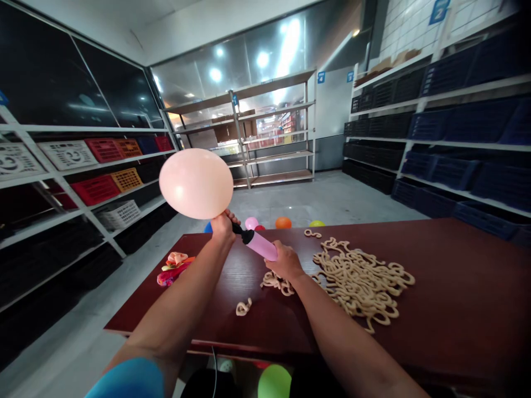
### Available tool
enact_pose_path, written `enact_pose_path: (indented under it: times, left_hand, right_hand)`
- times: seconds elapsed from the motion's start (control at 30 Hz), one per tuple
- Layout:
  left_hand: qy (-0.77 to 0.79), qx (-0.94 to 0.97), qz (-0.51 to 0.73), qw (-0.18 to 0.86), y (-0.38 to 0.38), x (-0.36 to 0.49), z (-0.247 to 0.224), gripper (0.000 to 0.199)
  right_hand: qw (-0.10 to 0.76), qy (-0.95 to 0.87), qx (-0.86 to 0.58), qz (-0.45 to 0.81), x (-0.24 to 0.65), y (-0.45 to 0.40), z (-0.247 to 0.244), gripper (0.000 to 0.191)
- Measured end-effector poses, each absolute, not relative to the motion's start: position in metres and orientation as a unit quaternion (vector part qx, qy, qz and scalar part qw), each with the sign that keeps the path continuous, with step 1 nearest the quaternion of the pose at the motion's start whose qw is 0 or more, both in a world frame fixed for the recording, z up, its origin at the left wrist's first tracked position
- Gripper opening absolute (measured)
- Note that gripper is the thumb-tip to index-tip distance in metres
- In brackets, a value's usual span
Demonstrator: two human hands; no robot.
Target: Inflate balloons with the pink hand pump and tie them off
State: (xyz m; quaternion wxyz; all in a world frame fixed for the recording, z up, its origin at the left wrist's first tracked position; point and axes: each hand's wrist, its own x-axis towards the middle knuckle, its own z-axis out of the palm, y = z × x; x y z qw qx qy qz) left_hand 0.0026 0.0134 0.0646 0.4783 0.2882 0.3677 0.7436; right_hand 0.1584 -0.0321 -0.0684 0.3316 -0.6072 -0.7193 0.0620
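A large inflated peach balloon [196,183] is above the far left part of the table. My left hand [224,226] is closed around the balloon's neck, where it meets the black nozzle of a hand pump. The pink barrel of the balloon pump [262,246] slants down to the right. Its lower end is gripped by my right hand [286,261]. Left of my left forearm lies a small pile of limp, colourful uninflated balloons [176,268]. A broad heap of tan, curled, rope-like pieces [360,276] spreads to the right of my right hand.
The dark red table [448,265] has a single tan curl [243,307] near its front edge. Beyond its far edge show an orange balloon [283,223] and several others. A green balloon [274,381] is below the front edge. Shelves with crates [99,188] stand on both sides.
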Motion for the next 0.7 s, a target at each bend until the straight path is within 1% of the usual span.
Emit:
enact_pose_path:
  times: [0.23,0.33,0.47,0.7]
  left_hand:
    - [0.348,0.278,0.769,0.458,0.017,-0.063,0.134,0.021]
    - [0.343,0.285,0.775,0.448,0.017,-0.079,0.147,0.021]
    - [0.347,0.277,0.779,0.443,0.020,-0.071,0.130,0.019]
    - [0.367,0.265,0.752,0.479,0.019,-0.012,0.060,0.018]
  right_hand:
    - [0.334,-0.712,-0.614,0.068,0.156,-0.033,-0.063,0.037]
    - [0.339,-0.715,-0.608,0.055,0.155,-0.031,-0.068,0.035]
    - [0.330,-0.718,-0.613,0.034,0.155,-0.031,-0.074,0.029]
    - [0.317,-0.730,-0.604,0.033,0.158,-0.031,-0.077,0.033]
